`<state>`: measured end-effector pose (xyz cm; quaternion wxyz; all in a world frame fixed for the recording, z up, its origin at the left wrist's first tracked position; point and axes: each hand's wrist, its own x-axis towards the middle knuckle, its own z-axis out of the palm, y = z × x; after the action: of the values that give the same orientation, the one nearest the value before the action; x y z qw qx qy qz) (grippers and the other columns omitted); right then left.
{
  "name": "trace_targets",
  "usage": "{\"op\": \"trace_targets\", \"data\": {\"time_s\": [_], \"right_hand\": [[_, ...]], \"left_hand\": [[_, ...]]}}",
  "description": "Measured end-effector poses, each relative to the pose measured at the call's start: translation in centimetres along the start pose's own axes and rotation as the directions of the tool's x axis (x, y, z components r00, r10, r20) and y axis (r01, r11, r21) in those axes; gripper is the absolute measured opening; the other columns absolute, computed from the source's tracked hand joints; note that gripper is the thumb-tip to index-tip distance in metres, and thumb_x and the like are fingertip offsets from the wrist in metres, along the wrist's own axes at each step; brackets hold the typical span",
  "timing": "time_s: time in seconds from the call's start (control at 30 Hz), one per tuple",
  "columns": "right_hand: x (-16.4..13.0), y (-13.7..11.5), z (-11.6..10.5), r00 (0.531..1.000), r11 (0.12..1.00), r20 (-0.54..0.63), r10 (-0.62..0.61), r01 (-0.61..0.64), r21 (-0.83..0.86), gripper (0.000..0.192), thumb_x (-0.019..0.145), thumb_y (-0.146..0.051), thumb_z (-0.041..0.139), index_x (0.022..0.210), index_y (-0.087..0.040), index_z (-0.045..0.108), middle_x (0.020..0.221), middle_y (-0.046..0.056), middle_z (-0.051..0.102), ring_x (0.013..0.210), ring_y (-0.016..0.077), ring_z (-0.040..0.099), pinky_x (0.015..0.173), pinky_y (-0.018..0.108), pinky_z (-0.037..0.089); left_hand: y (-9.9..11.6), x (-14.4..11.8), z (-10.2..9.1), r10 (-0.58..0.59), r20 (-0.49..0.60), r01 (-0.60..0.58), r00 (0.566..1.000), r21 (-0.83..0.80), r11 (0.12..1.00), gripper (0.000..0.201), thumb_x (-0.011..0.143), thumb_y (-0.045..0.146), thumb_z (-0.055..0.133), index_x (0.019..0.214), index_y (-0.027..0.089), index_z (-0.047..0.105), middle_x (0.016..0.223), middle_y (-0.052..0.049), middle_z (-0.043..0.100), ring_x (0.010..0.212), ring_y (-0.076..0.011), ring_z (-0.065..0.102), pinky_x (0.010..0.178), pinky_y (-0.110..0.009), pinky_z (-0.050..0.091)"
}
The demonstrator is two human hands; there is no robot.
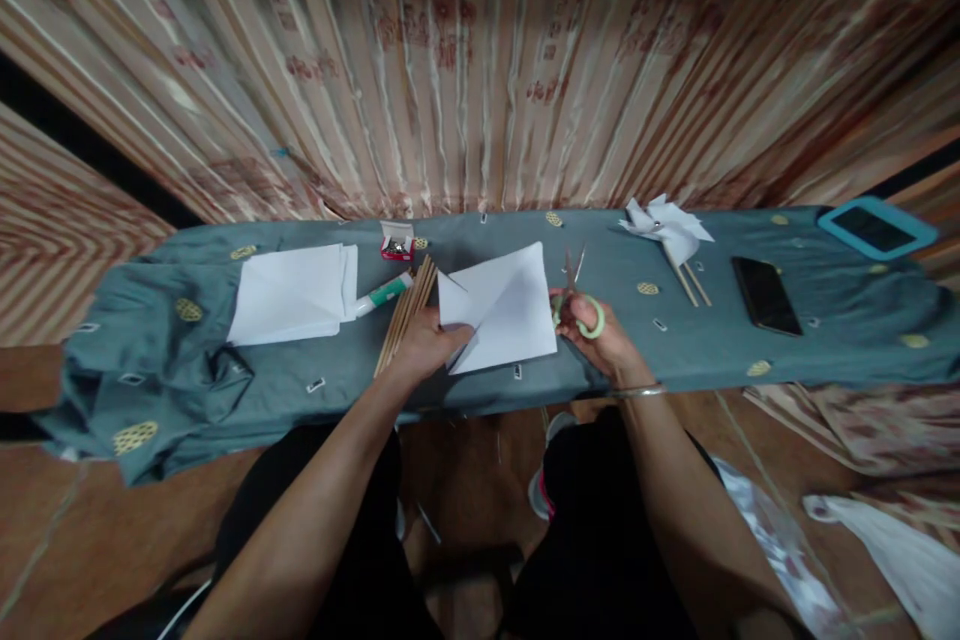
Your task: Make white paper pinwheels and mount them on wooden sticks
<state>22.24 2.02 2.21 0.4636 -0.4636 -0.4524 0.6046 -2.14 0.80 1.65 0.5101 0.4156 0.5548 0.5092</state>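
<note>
My left hand (pixel 429 342) grips the lower left edge of a white sheet of paper (pixel 506 310), thumb on top. Short slits run into the sheet near its left corners, and a faint diagonal crease crosses it. To the right of the sheet, my right hand (pixel 602 338) holds a pair of scissors (pixel 589 317) with pale green handles, blades pointing away from me and slightly apart. The blades are clear of the paper. Beside my left hand lies a bundle of thin wooden sticks (pixel 405 312), partly covered by that hand.
A stack of white paper (pixel 289 295) lies left, near a green-and-white glue tube (pixel 385 293) and a small red box (pixel 397 242) of metal pieces. To the right are paper pinwheels (pixel 667 225) on sticks, a black phone (pixel 766 295) and a blue-framed tablet (pixel 877 227). A curtain (pixel 480 70) hangs behind.
</note>
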Motion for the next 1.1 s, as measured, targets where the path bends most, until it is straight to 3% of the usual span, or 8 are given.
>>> {"op": "trace_targets", "data": {"time_s": [0.1, 0.23, 0.4, 0.57, 0.7, 0.83, 0.97, 1.1], "right_hand": [[0.1, 0.2, 0.6, 1.0, 0.998, -0.016, 0.006, -0.007, -0.067, 0.044, 0.051, -0.052, 0.087, 0.079, -0.022, 0.07, 0.069, -0.003, 0.066, 0.061, 0.0134, 0.057, 0.06, 0.027, 0.047], [0.1, 0.6, 1.3, 1.0, 0.999, -0.005, 0.003, -0.003, -0.044, 0.037, 0.053, -0.043, 0.088, 0.077, -0.022, 0.07, 0.073, -0.001, 0.072, 0.069, 0.0182, 0.065, 0.068, 0.031, 0.051], [0.6, 0.5, 1.3, 0.981, 0.986, -0.186, -0.049, 0.078, 0.148, 0.032, 0.054, -0.034, 0.088, 0.078, -0.022, 0.07, 0.075, -0.001, 0.075, 0.071, 0.0183, 0.068, 0.076, 0.034, 0.055], [1.3, 0.3, 2.3, 0.938, 0.951, -0.342, -0.055, 0.153, 0.268, 0.032, 0.054, -0.03, 0.087, 0.076, -0.021, 0.067, 0.078, -0.001, 0.075, 0.074, 0.0182, 0.069, 0.079, 0.035, 0.056], [1.5, 0.5, 4.0, 0.954, 0.956, -0.299, -0.026, 0.111, 0.271, 0.033, 0.052, -0.033, 0.088, 0.072, -0.02, 0.066, 0.076, 0.001, 0.075, 0.073, 0.0193, 0.068, 0.076, 0.035, 0.056], [1.8, 0.9, 5.1, 0.968, 0.969, -0.248, -0.035, 0.094, 0.229, 0.038, 0.05, -0.04, 0.089, 0.072, -0.019, 0.066, 0.071, 0.0, 0.072, 0.065, 0.0155, 0.063, 0.066, 0.03, 0.053], [1.7, 1.3, 5.0, 0.978, 0.986, -0.189, -0.085, 0.11, 0.127, 0.042, 0.056, -0.054, 0.085, 0.068, -0.019, 0.064, 0.058, -0.005, 0.062, 0.055, 0.0105, 0.054, 0.056, 0.025, 0.044], [0.2, 1.3, 4.1, 1.0, 1.0, -0.015, -0.021, 0.02, -0.016, 0.055, 0.067, -0.069, 0.071, 0.086, -0.018, 0.068, 0.064, 0.0, 0.066, 0.058, 0.0125, 0.056, 0.054, 0.025, 0.04]], "left_hand": [[0.0, -0.1, 0.0, -0.087, 0.092, 0.073, 0.992, 0.149, 0.986, 0.011, 0.05, 0.016, 0.078, 0.059, 0.018, 0.072, 0.054, -0.003, 0.065, 0.056, -0.0235, 0.062, 0.053, -0.03, 0.048], [-0.1, 0.0, -0.1, -0.114, 0.084, 0.107, 0.99, 0.086, 0.991, 0.015, 0.051, 0.024, 0.082, 0.061, 0.018, 0.073, 0.055, -0.004, 0.065, 0.059, -0.0245, 0.062, 0.054, -0.031, 0.047], [0.6, 0.0, 0.4, -0.126, 0.082, 0.142, 0.989, -0.231, 0.963, 0.037, 0.055, 0.044, 0.084, 0.079, 0.017, 0.074, 0.077, -0.007, 0.073, 0.072, -0.0216, 0.066, 0.068, -0.031, 0.051], [1.0, -1.1, 1.9, -0.166, 0.165, 0.226, 0.972, -0.475, 0.85, 0.041, 0.052, 0.038, 0.088, 0.083, 0.019, 0.07, 0.088, -0.005, 0.072, 0.084, -0.0177, 0.067, 0.078, -0.029, 0.05], [0.8, -1.6, 3.6, -0.205, 0.175, 0.267, 0.963, -0.504, 0.821, 0.043, 0.052, 0.03, 0.09, 0.087, 0.018, 0.068, 0.093, -0.004, 0.072, 0.086, -0.018, 0.067, 0.079, -0.031, 0.053], [1.1, -1.4, 4.4, -0.205, 0.032, 0.184, 0.978, -0.592, 0.784, 0.042, 0.064, 0.024, 0.084, 0.103, 0.021, 0.066, 0.11, -0.005, 0.072, 0.094, -0.0196, 0.068, 0.083, -0.033, 0.056], [1.8, -0.7, 3.8, -0.215, -0.092, 0.117, 0.972, -0.604, 0.788, 0.039, 0.073, 0.011, 0.076, 0.109, 0.02, 0.065, 0.109, -0.005, 0.073, 0.094, -0.0188, 0.07, 0.088, -0.034, 0.057], [2.7, 0.1, 2.1, -0.197, -0.193, 0.03, 0.961, -0.635, 0.772, 0.03, 0.078, 0.007, 0.07, 0.105, 0.018, 0.067, 0.105, -0.005, 0.075, 0.096, -0.0179, 0.071, 0.089, -0.031, 0.057]]}}
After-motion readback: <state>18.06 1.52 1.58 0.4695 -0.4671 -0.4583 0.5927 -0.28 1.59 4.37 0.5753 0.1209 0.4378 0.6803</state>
